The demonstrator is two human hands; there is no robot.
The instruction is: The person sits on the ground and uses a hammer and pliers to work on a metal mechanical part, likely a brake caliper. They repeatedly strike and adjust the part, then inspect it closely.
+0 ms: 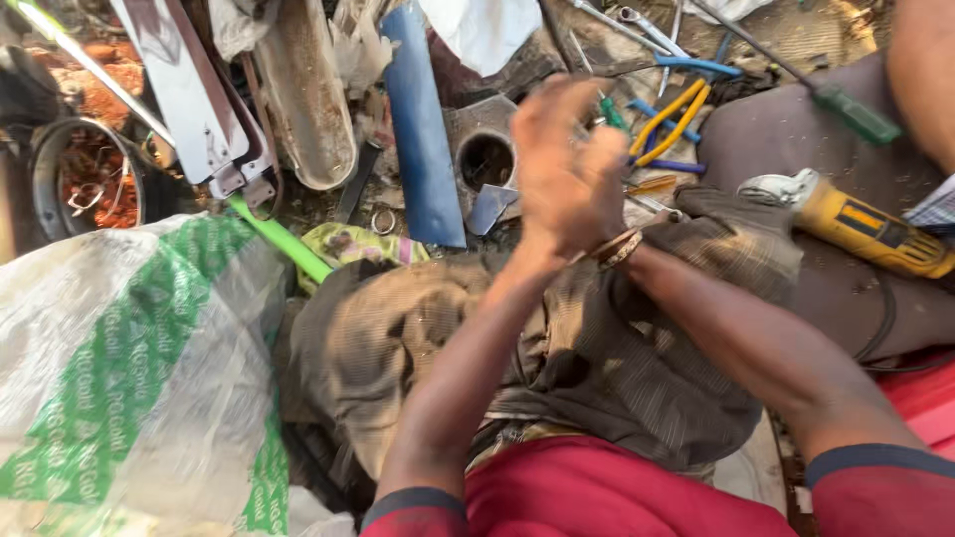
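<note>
Two hands meet at the middle of the view, raised over a brown cloth [597,368] draped across the lap. Going left to right: a white-and-green sack [129,388] fills the 8 o'clock corner, with a round tin [60,179] of rusty scrap above it at 10 o'clock. Next comes a grey metal blade [184,89], then a green rod [279,239] slanting down from it, a tan curved cover [303,94] and a blue tube [423,129] at 12 o'clock. Just beside the tube sits a metal block with a round hole [485,154]. The left hand [562,169] is blurred, fingers up, its back to the camera; it hides most of the right hand [607,249], whose wrist wears a bangle [617,249]. Whether either hand grips anything, I cannot tell. Past them, at 1 o'clock, lie yellow-handled pliers [671,119] among blue-handled tools. A green-handled screwdriver [846,111] lies at 2 o'clock, and a yellow angle grinder [856,224] rests at 3 o'clock on a dark cushion [776,129].
</note>
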